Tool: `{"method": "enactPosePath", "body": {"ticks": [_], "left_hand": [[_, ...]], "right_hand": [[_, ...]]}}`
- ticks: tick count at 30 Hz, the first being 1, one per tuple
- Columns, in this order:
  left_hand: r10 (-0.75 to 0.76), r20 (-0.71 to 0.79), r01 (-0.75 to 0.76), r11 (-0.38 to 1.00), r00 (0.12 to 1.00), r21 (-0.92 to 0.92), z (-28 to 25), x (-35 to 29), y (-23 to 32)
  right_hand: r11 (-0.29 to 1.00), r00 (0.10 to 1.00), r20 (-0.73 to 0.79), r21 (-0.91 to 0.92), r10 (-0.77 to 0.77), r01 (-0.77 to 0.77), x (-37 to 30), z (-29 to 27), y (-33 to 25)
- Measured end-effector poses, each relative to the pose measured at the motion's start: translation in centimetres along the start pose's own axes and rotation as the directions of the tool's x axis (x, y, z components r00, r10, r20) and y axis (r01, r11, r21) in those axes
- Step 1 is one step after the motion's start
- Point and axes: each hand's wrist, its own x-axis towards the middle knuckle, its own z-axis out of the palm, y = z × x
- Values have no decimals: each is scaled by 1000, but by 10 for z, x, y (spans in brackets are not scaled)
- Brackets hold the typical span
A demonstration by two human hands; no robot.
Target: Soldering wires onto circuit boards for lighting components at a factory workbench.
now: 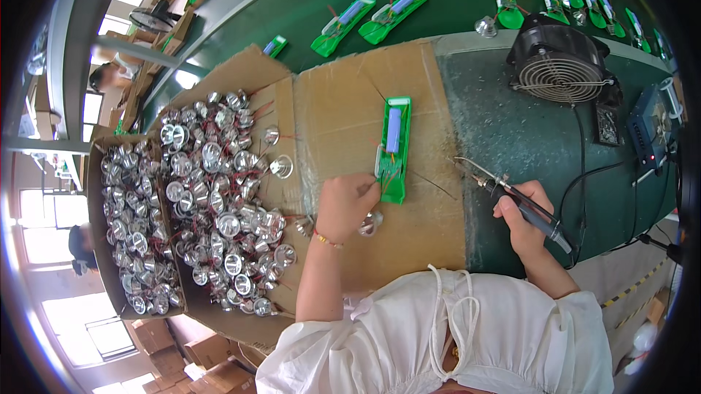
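Note:
My right hand [523, 220] is closed around a soldering iron [531, 213] with a thin metal tube along it. Its tip points left over the cardboard's right edge, apart from the other parts. In the middle of the cardboard lies a green plastic housing [395, 184] holding a blue cylindrical battery [393, 131] and thin wires. My left hand [350, 203] is closed, with curled fingertips at the housing's lower left edge; what they pinch is hidden. Just below those fingers sits a silver reflector lamp [370, 224].
Many silver reflector lamps [228, 224] with red wires fill cardboard boxes at left. A black fan [558, 65] with a round grille stands at the right back, beside a blue soldering station [651, 127]. More green housings [343, 27] lie along the far green surface. A black cable [584, 175] runs on the right.

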Motion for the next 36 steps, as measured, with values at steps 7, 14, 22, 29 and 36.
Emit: {"method": "enactPosePath", "body": {"ticks": [7,14,22,29,36], "left_hand": [[332,-145,-303,934,932,190,44,183,66],[256,-163,-137,842,953,522,18,253,52],[287,-96,-212,858,953,468,10,84,36],[355,-439,-29,803,825,595,-48,32,-2],[264,-211,127,302,941,945,-71,77,-83]], "right_hand": [[994,995,-54,81,82,-77,8,0,5],[989,989,-90,104,115,-106,14,-3,9],[994,991,-108,89,75,-66,12,-2,7],[999,992,-126,48,-5,12,18,4,8],[999,991,-125,11,-49,51,0,7,-2]]}}
